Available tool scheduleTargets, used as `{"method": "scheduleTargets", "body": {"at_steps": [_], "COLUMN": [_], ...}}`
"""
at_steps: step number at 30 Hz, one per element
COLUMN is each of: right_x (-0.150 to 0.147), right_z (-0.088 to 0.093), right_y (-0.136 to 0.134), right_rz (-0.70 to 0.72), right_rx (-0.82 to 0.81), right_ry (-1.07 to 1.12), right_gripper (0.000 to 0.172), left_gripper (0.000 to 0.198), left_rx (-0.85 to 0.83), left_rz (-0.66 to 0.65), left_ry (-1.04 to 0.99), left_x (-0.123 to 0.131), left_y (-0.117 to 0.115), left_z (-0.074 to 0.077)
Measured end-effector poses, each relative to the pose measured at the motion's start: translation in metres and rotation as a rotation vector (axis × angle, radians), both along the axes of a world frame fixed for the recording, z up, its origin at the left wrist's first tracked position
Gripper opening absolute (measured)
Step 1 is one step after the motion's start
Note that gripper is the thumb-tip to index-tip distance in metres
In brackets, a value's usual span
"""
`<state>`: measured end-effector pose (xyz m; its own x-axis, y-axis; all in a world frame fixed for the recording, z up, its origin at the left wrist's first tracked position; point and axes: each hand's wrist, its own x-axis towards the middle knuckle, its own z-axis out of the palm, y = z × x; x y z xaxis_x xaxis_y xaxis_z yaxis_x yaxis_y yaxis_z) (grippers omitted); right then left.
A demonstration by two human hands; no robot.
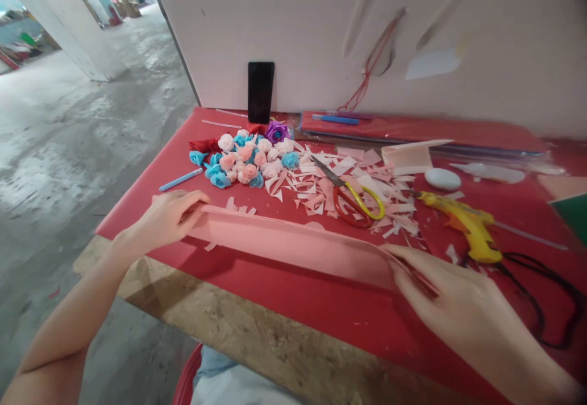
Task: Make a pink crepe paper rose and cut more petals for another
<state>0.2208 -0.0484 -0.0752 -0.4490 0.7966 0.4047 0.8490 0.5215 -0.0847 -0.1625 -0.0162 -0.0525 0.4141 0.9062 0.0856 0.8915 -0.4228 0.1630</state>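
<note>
A long strip of pink paper [293, 243] stretches between my two hands, a little above the red table covering. My left hand [177, 214] is closed on the strip's left end, fingers curled over it. At the other end, my right hand [440, 282] pinches the paper between thumb and fingers. Beyond the strip lie scissors [353, 197] with red and yellow handles, resting on a heap of pink and white paper scraps [312, 191]. Several paper roses [247, 160] in pink, white, blue, red and purple are gathered left of the scraps.
Right of the scissors lies a yellow glue gun [472, 221] with a black cord. Near it sit a white egg-shaped object [443, 178] and folded paper [408, 157]. A phone [260, 92] leans against the white panel. A blue pen [180, 179] lies at the left.
</note>
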Motion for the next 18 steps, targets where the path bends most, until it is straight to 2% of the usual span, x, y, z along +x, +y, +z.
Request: {"method": "scheduleTargets", "body": {"at_steps": [3, 5, 7, 12, 18], "right_x": [0.006, 0.007, 0.006, 0.001, 0.000], "right_z": [-0.018, -0.029, -0.036, -0.040, -0.047], "right_y": [0.005, 0.008, 0.012, 0.018, 0.022], "right_rz": [0.010, -0.003, -0.031, -0.093, -0.102], "right_rx": [-0.325, -0.532, -0.643, -0.703, -0.638], "right_ry": [-0.010, -0.015, -0.018, 0.036, 0.063], "right_gripper": [0.026, 0.027, 0.027, 0.024, 0.021], "left_gripper": [0.021, 0.019, 0.020, 0.025, 0.028], "left_rx": [-0.277, -0.366, -0.390, -0.405, -0.278], "left_rz": [0.052, 0.053, 0.062, 0.074, -0.034], "left_ry": [0.006, 0.041, 0.099, 0.237, 0.246], "left_x": [-0.008, -0.009, -0.006, 0.003, -0.003], "left_y": [0.007, 0.012, 0.014, 0.016, 0.020], "left_z": [-0.012, -0.017, -0.019, -0.021, -0.033]}}
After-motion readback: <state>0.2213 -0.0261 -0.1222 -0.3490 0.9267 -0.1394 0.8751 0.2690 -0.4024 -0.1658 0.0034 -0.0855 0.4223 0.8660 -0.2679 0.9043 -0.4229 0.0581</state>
